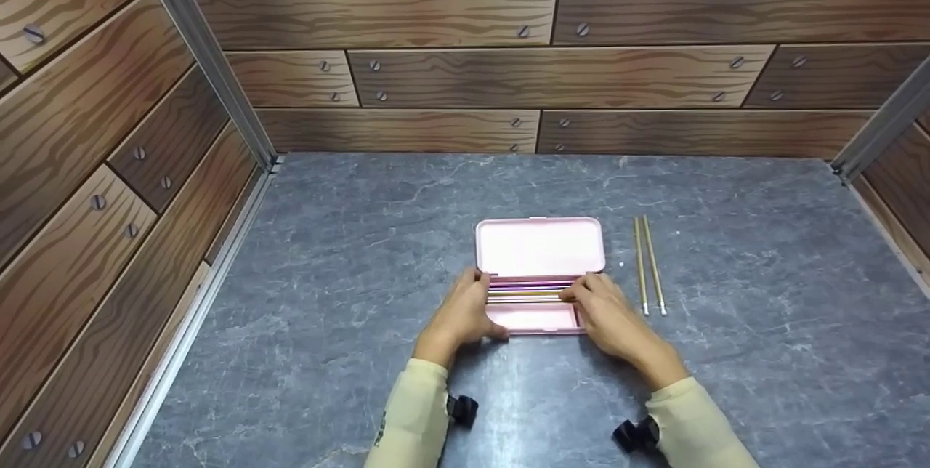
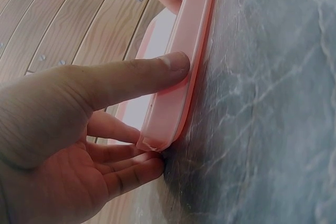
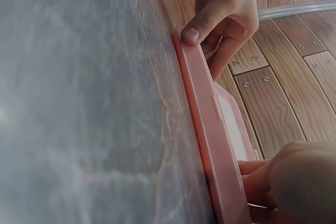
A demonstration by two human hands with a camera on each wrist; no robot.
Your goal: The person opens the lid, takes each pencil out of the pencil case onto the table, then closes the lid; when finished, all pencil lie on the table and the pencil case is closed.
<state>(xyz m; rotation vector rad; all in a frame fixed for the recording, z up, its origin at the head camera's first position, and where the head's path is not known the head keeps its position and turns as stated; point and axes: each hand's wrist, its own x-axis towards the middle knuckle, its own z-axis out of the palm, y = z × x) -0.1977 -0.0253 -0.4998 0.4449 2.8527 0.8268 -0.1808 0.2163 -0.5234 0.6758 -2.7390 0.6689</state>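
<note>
A pink pencil case (image 1: 539,246) lies open on the grey table, its lid tipped back. Several thin pens (image 1: 527,293) lie side by side in its base. My left hand (image 1: 461,312) holds the case's left end: the thumb (image 2: 157,72) presses the front wall and the fingers curl round the corner of the case (image 2: 178,93). My right hand (image 1: 614,319) is at the right end, its thumb and fingertips closed on the right ends of the pens. In the right wrist view the case (image 3: 210,129) runs edge-on, with the left hand (image 3: 220,9) at its far end.
Two thin gold pens (image 1: 649,264) lie parallel on the table just right of the case. Wood-pattern walls (image 1: 508,75) close in the table (image 1: 363,235) at the back and on both sides.
</note>
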